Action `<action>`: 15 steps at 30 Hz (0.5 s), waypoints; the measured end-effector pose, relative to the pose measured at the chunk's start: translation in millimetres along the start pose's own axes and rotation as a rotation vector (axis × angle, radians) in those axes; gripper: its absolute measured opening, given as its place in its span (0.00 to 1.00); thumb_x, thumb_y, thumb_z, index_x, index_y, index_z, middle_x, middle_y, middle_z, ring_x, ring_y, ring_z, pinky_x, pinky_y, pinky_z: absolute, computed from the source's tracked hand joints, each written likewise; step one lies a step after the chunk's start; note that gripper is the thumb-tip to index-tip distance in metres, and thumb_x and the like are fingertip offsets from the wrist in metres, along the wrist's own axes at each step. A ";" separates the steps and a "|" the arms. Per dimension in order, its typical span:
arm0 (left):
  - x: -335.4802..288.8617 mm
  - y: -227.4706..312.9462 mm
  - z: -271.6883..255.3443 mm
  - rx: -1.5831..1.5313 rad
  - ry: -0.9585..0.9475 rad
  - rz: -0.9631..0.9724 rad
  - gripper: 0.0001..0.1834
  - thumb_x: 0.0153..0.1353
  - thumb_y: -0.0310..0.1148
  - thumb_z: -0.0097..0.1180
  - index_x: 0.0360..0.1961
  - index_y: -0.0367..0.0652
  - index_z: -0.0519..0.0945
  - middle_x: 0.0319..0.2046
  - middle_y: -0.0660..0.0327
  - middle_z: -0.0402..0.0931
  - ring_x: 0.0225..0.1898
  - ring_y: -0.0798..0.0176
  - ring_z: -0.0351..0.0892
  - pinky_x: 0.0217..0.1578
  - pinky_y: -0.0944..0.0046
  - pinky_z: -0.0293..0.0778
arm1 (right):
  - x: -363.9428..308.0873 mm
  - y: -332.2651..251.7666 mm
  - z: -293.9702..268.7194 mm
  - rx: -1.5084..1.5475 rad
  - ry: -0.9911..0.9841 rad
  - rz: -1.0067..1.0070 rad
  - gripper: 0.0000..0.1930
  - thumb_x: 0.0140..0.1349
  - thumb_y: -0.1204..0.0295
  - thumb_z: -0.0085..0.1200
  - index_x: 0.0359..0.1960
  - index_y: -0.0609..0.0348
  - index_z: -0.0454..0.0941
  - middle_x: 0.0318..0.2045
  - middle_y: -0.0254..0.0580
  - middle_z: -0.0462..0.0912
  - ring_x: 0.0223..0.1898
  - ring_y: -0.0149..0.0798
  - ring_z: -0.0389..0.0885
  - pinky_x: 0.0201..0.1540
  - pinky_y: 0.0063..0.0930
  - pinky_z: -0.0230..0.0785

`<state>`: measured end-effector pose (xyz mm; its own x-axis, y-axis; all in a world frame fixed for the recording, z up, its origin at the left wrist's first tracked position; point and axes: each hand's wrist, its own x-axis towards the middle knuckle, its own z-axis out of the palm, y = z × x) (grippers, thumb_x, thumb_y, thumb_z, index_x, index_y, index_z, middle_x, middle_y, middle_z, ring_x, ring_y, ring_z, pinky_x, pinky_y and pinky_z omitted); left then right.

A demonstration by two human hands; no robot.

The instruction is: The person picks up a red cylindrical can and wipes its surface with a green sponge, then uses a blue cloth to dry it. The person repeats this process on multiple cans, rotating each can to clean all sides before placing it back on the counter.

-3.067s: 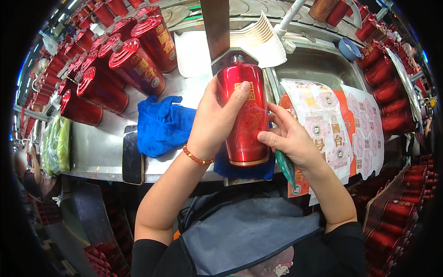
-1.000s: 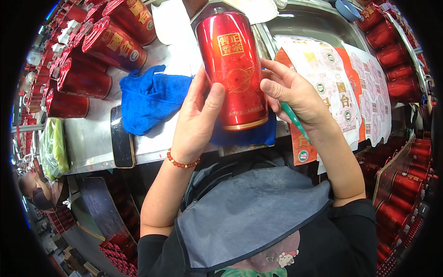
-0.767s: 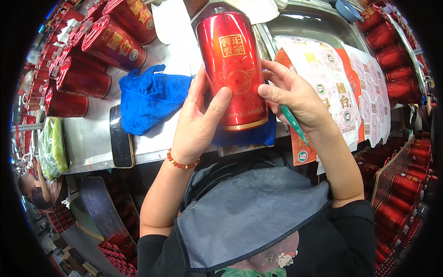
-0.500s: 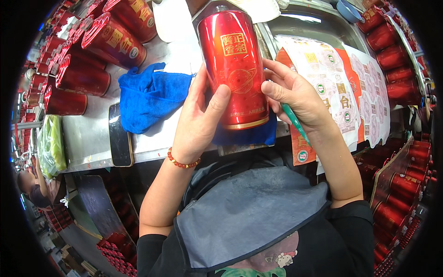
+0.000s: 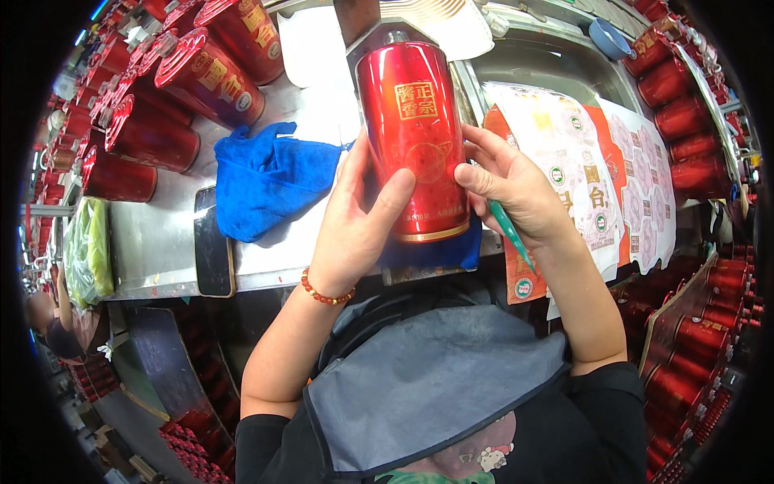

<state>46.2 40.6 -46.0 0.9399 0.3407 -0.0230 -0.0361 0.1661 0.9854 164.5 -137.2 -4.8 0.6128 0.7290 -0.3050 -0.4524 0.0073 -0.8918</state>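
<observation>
A glossy red bottle [image 5: 418,137] with gold lettering and a gold base ring lies in front of me, its bare neck pointing away. My left hand [image 5: 367,198] grips its left side, thumb across the front. On the right side, my right hand [image 5: 512,181] presses the bottle with its fingers, part of them hidden behind it. A green pointed tool [image 5: 509,230] is also tucked in the right hand and slants down toward the wrist. Under the bottle's base lies a blue cloth [image 5: 451,252].
Left of the bottle are another blue cloth [image 5: 270,181], a black phone [image 5: 214,250] and several red bottles [image 5: 210,77]. Printed decal sheets [image 5: 592,177] lie on the right beside a metal basin [image 5: 556,52]. Racks of red bottles [image 5: 685,347] stand at the lower right; a person [image 5: 60,323] is far left.
The whole view has shifted slightly, so the table and bottle sit a little lower. My left thumb lies further over the bottle's front. Both hands keep their hold.
</observation>
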 end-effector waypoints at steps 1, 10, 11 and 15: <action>0.0 0.1 -0.1 -0.004 -0.004 -0.002 0.38 0.70 0.41 0.61 0.74 0.35 0.60 0.62 0.52 0.65 0.66 0.58 0.67 0.68 0.58 0.63 | -0.1 0.0 0.0 0.002 0.000 -0.003 0.40 0.62 0.66 0.70 0.71 0.67 0.63 0.55 0.45 0.77 0.34 0.21 0.76 0.33 0.14 0.71; 1.3 0.9 1.0 -0.040 -0.020 0.008 0.37 0.70 0.39 0.61 0.74 0.36 0.61 0.64 0.51 0.65 0.67 0.58 0.66 0.68 0.58 0.63 | 0.7 1.8 -1.3 -0.015 -0.002 -0.003 0.39 0.63 0.66 0.69 0.71 0.66 0.64 0.54 0.44 0.78 0.32 0.20 0.75 0.32 0.14 0.70; 1.0 0.7 1.0 -0.035 -0.017 0.009 0.37 0.70 0.39 0.61 0.74 0.36 0.61 0.64 0.51 0.65 0.67 0.58 0.66 0.68 0.58 0.63 | 0.7 1.7 -1.3 -0.013 -0.005 -0.005 0.39 0.63 0.66 0.69 0.71 0.66 0.64 0.54 0.44 0.78 0.32 0.20 0.75 0.32 0.14 0.70; 0.3 1.3 1.2 -0.019 -0.009 0.000 0.36 0.70 0.38 0.61 0.74 0.36 0.61 0.64 0.51 0.66 0.67 0.58 0.67 0.68 0.58 0.63 | 1.2 1.6 -1.5 -0.008 -0.010 -0.010 0.38 0.63 0.66 0.69 0.71 0.66 0.64 0.54 0.44 0.78 0.32 0.20 0.75 0.32 0.13 0.70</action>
<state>46.8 39.8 -44.6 0.9431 0.3320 -0.0211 -0.0428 0.1839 0.9820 165.4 -137.3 -7.1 0.6105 0.7361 -0.2925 -0.4413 0.0094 -0.8973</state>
